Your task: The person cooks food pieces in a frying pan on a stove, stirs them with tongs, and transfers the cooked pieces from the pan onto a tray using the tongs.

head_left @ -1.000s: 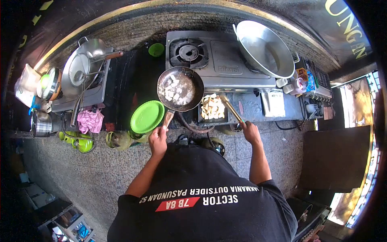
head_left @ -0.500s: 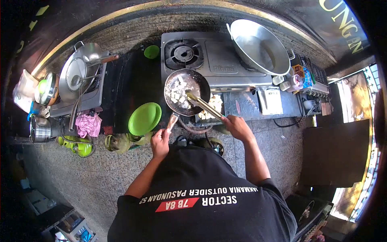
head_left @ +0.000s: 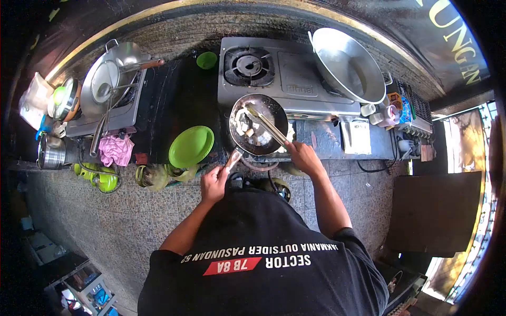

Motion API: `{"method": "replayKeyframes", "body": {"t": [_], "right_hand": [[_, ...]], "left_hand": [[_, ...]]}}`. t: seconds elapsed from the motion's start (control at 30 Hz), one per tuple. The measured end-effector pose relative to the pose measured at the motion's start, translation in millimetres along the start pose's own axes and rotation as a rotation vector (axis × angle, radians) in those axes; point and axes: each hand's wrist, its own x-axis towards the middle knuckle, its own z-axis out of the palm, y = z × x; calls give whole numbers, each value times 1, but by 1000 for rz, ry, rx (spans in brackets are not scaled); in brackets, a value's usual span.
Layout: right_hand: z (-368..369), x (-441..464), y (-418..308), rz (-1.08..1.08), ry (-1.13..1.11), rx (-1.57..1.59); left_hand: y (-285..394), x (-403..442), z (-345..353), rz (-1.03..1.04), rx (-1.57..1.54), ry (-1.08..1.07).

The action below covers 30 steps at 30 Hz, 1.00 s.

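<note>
My left hand (head_left: 214, 183) is closed round the handle of a dark frying pan (head_left: 274, 113), held up in front of the stove. Pale cubed pieces of food (head_left: 243, 124) lie toward the pan's left side. In my right hand (head_left: 304, 157) is a pair of metal tongs (head_left: 269, 126), whose tips reach into the pan near the upper left of the food. Partly hidden beneath the pan is a tray of pale pieces (head_left: 284, 138). A green oval plate (head_left: 192, 146) lies on the dark counter, left of the pan.
Behind the pan stands a gas stove (head_left: 295, 76) with a bare burner (head_left: 249, 64) and a large metal wok (head_left: 350, 66). Another stove at left carries a wok with strainers (head_left: 103, 84). A green bowl (head_left: 206, 60), a pink cloth (head_left: 116, 150) and small containers (head_left: 391, 113) sit around.
The pan has shifted right and slightly nearer the tray, with both hands moving along. The tongs' tips now sit farther to the pan's upper left. The view has shifted a little.
</note>
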Motion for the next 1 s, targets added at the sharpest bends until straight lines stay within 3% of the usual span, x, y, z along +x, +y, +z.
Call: {"method": "replayKeyframes", "body": {"t": [0.37, 0.47, 0.7, 0.77, 0.8, 1.0], "right_hand": [[19, -18, 4, -80, 143, -119], [15, -29, 10, -26, 170, -85], [-1, -57, 57, 160, 208, 28], [-9, -66, 65, 225, 214, 4], [-10, -68, 72, 227, 222, 8], [28, -61, 122, 330, 126, -86]], "left_hand": [[-9, -4, 3, -2, 16, -26], [-17, -3, 9, -53, -140, -41], [-10, -3, 7, -64, -140, 37], [-10, 1, 3, -152, -141, 49], [-8, 3, 6, -78, -192, 126], [6, 8, -4, -85, -258, 171]]}}
